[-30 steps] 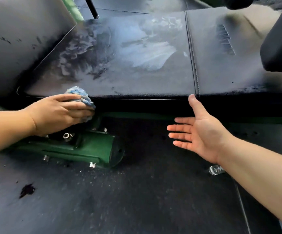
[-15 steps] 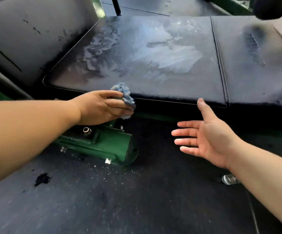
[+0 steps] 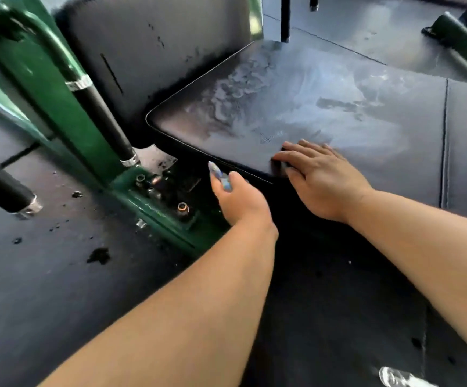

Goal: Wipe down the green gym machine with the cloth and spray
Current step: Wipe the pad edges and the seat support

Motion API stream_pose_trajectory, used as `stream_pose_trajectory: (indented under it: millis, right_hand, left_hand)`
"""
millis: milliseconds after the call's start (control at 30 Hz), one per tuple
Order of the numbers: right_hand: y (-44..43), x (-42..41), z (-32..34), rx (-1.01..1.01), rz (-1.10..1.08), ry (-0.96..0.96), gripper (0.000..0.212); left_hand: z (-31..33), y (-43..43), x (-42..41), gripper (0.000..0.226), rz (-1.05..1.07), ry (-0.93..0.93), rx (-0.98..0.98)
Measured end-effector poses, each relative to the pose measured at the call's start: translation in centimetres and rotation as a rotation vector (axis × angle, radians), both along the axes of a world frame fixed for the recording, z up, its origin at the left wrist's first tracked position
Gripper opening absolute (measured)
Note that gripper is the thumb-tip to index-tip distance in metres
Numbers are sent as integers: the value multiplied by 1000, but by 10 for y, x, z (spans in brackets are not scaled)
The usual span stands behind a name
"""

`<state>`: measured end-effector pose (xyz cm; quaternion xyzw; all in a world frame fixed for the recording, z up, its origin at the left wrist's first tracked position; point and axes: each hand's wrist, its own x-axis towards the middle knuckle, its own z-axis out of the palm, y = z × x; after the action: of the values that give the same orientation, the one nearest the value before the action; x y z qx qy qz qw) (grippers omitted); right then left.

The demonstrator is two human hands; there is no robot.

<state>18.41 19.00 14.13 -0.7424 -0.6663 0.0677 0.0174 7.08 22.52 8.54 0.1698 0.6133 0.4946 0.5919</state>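
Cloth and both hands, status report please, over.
Right hand open, flat on the seat pad. Left hand grips the cloth just below the pad's front edge. Pad surface streaked. Nothing blocking.

cloth (image 3: pixel 224 182) mostly hidden in left hand (image 3: pixel 240 205), clear object (image 3: pixel 394 377) cut off below

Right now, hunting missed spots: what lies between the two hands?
Head view: only the front edge of the black pad and shadow below it separate left hand from right hand.

At centre frame, the left hand (image 3: pixel 236 201) grips a blue cloth (image 3: pixel 221 177); the right hand (image 3: pixel 320 178) rests flat on the black pad (image 3: pixel 338 107).
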Motion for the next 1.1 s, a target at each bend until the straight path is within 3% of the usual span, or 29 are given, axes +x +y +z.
stream_pose_trajectory:
  millis: [133,200,334,434,500,701,867,1001,1101]
  right_hand:
    - [1,3,-6,-58,41,10,46]
    - [2,3,-4,-72,46,14,47]
    - [4,0,-5,-68,69,15,47]
    - [3,3,-6,-83,87,3,48]
    - [2,5,-7,-87,80,-6,48]
    - [5,-1,-1,-129,75,-12,48]
    - [23,-4,8,-139,146,5,46]
    - [86,-27,-2,-207,270,22,48]
    - [125,-54,-16,-176,284,33,48]
  left_hand:
    - [13,-64,30,51,-200,-62,44]
    - [16,-69,33,49,-194,6,104]
    - [8,11,14,46,40,313,72]
    - [-5,59,-4,45,177,262,-55]
    - [-5,54,3,43,180,212,-29]
    - [16,-35,35,54,-133,207,156]
    - [8,30,7,53,-61,348,100]
    - [-6,104,-38,52,-34,435,64]
    - [-5,102,-41,54,-75,431,79]
